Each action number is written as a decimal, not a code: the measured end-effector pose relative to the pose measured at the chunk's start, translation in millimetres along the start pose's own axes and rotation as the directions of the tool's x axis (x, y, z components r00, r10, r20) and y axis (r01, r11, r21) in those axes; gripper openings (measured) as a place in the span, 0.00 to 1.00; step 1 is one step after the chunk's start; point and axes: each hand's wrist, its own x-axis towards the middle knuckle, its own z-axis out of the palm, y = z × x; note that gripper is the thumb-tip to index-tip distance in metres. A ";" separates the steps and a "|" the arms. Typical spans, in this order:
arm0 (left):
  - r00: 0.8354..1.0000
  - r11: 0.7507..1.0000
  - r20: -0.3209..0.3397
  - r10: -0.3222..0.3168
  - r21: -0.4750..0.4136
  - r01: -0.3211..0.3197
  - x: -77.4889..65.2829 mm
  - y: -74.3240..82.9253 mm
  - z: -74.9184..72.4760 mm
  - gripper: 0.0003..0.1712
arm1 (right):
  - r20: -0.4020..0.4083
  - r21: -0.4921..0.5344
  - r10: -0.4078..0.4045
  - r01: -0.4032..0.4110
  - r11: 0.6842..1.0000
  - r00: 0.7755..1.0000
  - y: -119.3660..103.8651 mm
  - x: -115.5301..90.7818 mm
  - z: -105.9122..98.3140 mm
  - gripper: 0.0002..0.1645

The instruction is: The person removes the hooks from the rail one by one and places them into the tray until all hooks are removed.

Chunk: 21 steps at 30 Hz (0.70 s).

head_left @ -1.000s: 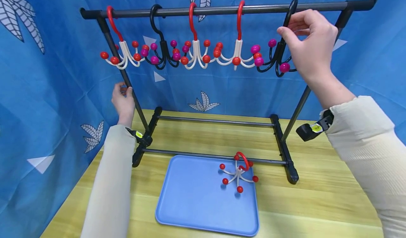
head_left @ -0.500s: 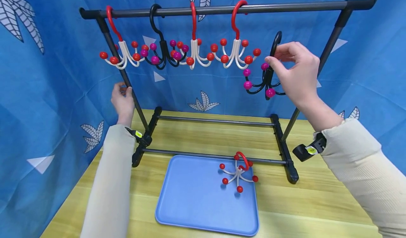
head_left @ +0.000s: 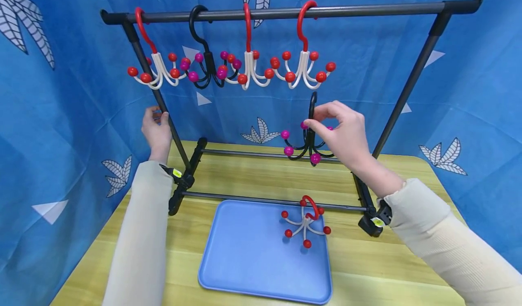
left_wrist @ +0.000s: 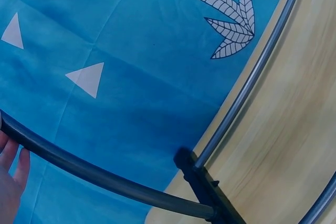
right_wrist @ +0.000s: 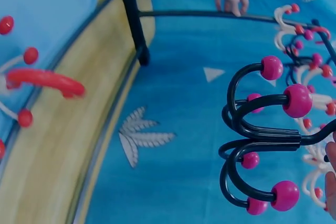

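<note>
My right hand pinches the neck of a black multi-hook hanger with magenta ball tips. The hanger is upright in the air below the rack's top bar, and the right wrist view shows its curved arms large. At the left, my left hand grips the rack's slanted left post; in the left wrist view only some fingers show at that post. A white hanger with a red hook lies on the blue tray, under the held hanger.
Several hangers hang on the top bar: white ones with red hooks, such as the rightmost white hanger, and one black hanger. The rack's lower rods run behind the tray. A blue cloth backs the wooden table.
My right hand has lifted the black hanger off the bar's right part and brought it down and left. The rightmost white hanger has turned slightly. My left hand stays put.
</note>
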 end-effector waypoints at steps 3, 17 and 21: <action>1.000 1.000 -0.005 0.000 -0.009 0.000 0.5 -1.0 0.8 0.17 | 0.035 0.033 0.017 -0.018 0.999 0.999 -0.6 -9.1 8.9 0.13; 1.000 1.000 -0.007 0.009 -0.015 -0.009 -1.0 -0.1 0.5 0.16 | 0.164 0.104 0.103 -0.121 0.987 0.981 -3.2 -48.5 46.8 0.11; 1.000 1.000 -0.007 0.004 -0.008 -0.004 -1.2 0.2 0.8 0.16 | 0.205 0.108 0.123 -0.147 0.983 0.971 -2.6 -58.8 57.3 0.09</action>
